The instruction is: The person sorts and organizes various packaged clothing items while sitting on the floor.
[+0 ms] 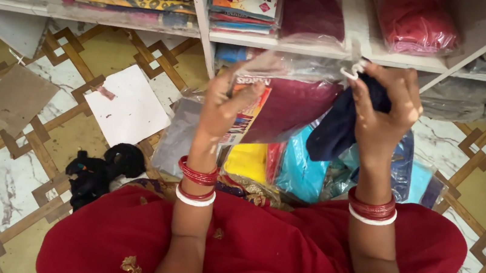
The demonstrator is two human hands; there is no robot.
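Hands hold things above the pile (pixel 294 167): left hand (pixel 222 106) grips the bag (pixel 296 100), right hand (pixel 383 107) pinches blue cloth (pixel 335 129), only partly inside.

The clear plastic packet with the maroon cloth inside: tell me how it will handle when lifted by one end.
The clear plastic packet will probably sag: its film wrinkles and bunches where the left hand and right hand grip it. The glossy film may be slippery. The folded maroon cloth inside looks soft, so likely light and not fragile.
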